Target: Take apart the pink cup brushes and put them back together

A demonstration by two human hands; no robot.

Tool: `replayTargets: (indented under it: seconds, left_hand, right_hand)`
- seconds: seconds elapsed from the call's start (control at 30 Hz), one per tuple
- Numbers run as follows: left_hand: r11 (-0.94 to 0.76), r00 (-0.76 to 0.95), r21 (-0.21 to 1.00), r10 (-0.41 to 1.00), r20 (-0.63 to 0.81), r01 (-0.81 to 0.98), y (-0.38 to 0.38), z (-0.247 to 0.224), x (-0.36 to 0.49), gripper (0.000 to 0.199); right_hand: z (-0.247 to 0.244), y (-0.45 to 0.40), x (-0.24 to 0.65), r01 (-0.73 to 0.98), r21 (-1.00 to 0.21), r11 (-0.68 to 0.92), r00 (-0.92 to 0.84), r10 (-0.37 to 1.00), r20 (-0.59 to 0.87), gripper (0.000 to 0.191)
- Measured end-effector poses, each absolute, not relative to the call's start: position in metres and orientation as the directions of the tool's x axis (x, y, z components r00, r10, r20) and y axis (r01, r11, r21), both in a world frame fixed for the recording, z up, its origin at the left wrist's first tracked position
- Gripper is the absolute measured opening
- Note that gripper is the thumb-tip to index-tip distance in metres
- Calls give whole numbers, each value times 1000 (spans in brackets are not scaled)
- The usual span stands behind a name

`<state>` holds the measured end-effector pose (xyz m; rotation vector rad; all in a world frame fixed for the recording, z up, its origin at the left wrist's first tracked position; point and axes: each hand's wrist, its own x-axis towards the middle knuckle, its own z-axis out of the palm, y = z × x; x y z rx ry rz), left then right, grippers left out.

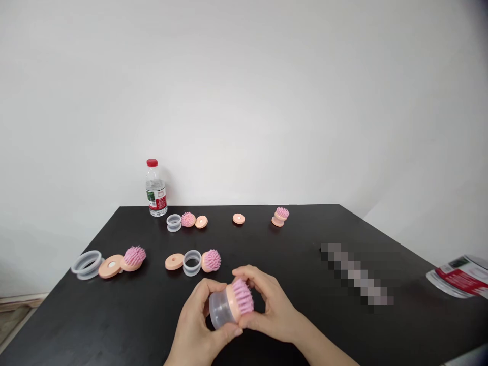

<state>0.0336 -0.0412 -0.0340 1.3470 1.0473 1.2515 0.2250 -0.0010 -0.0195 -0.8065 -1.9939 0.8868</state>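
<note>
Both hands are working low over the near part of a black table [305,229]. The left hand [200,315] is wrapping its fingers around a clear cup [220,311], while the right hand [272,305] is curling its fingers closely over a pink brush [241,297], its peach base meeting the cup's rim. Just beyond the hands, a peach disc [174,262], clear ring [192,263] and second brush [211,260] are lying in a row. Further left, another ring [87,265], disc [110,266] and brush [133,258] are lying close together. Along the far side, a third ring [174,222], brush [188,219] and disc [201,221] are sitting left of a lone disc [238,218] and a tilted brush [280,216]. A red-capped bottle [154,188] is standing far left, and a printed packet [459,277] is lying at the right edge.
</note>
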Motion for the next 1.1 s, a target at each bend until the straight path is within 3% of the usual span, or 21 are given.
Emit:
replayTargets:
  seconds: [0.1,0.23,0.37,0.57,0.73,0.93,1.1]
  left_hand:
    - [-239,41,963,971,236,126,-43,-34,34,33]
    - [-230,8,964,973,231,137,-42,-32,33,35]
    - [-266,-16,948,962,272,174,-42,-34,33,33]
    - [-555,63,748,816,575,364,-44,-45,33,32]
    - [-538,90,706,820,566,461,-38,-43,24,34]
    - [-459,15,781,866,500,423,-40,-44,29,34]
    - [-571,70,691,790,609,443,-43,-54,32,34]
  right_hand:
    - [-26,1,222,225,-849,479,-444,825,348,80]
    - [-20,-1,224,132,-861,491,-499,784,370,99]
    - [-16,-4,225,114,-866,487,-521,772,365,69]
    - [-22,0,222,165,-946,279,-471,865,173,49]
    - [-14,2,225,93,-929,358,-509,819,265,86]
    - [-10,-1,221,117,-864,490,-523,770,366,49]
    - [-9,-4,215,113,-954,276,-472,860,193,29]
